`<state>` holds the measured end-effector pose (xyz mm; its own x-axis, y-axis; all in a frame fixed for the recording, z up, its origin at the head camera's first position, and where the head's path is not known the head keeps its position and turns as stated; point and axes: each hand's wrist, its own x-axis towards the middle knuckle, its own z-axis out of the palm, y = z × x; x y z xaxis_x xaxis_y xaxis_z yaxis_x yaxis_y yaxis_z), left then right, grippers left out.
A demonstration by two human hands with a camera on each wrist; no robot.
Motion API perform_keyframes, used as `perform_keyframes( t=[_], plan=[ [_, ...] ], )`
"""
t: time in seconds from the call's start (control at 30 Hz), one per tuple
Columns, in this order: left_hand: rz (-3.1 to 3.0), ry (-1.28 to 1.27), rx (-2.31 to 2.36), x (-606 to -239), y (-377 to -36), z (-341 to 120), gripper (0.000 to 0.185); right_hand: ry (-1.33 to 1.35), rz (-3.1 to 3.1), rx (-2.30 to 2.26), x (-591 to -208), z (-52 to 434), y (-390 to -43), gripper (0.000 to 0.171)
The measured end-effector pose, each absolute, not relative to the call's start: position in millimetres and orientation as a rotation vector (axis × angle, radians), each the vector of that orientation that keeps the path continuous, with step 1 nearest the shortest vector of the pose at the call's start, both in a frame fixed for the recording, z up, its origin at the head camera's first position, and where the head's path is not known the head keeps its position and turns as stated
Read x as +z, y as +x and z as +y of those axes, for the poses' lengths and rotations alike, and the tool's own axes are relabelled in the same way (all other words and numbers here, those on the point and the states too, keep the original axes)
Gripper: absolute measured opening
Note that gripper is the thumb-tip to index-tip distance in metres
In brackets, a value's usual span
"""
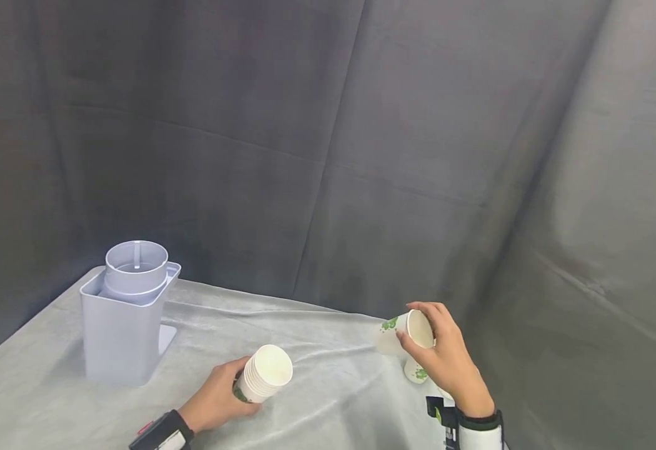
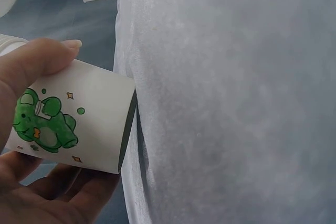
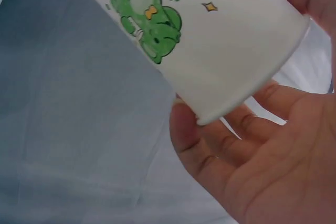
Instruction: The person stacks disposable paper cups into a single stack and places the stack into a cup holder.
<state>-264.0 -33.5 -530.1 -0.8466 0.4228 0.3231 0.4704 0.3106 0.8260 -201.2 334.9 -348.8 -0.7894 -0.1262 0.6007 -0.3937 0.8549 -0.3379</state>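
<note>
Paper cups were in both hands above the table [image 1: 328, 350], which was draped in a pale grey cloth. The left hand [image 1: 215, 400] had its fingers and thumb curled round a stack of nested cups [image 1: 264, 374], tipped on its side near the table's front edge with the open mouths turned up toward the head camera. In the left wrist view the thumb lay over the outermost cup's side, fingers underneath, and a green cartoon print [image 2: 44, 124] showed on the wall; the stack's base was close against the cloth, though I cannot tell whether it touched.

The right hand [image 1: 446, 359] gripped a single cup [image 1: 407, 331] near the table's right edge, raised off the cloth and tilted on its side, the rim toward the palm. The right wrist view showed the fingers curved under that rim and the same green print [image 3: 149, 22] on the cup's wall. Just below this hand, another cup [image 1: 416, 372] sat close to the right edge, mostly hidden by the hand.

Toward the back left corner stood a grey plastic container [image 1: 122, 337] with a round cylindrical insert [image 1: 136, 265] rising from its top. A dark grey curtain [image 1: 362, 137] hung behind the table.
</note>
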Motion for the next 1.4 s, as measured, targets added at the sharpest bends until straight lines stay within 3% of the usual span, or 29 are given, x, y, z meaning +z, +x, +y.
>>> perform_keyframes(
  t=[0.53,0.8,1.4],
  plan=[
    [-2.488,-0.864,-1.606,-530,-262,-33,0.083,0.747,-2.311,0.873,-353,262,-208,0.054],
    [-2.469,-0.899,-1.610,-529,-264,-32,0.078,0.874,-2.375,0.892,-375,227,-217,0.056],
    [-2.498,-0.938,-1.596,-530,-262,-29,0.073,0.933,-2.536,0.852,-406,204,-226,0.053]
  ],
)
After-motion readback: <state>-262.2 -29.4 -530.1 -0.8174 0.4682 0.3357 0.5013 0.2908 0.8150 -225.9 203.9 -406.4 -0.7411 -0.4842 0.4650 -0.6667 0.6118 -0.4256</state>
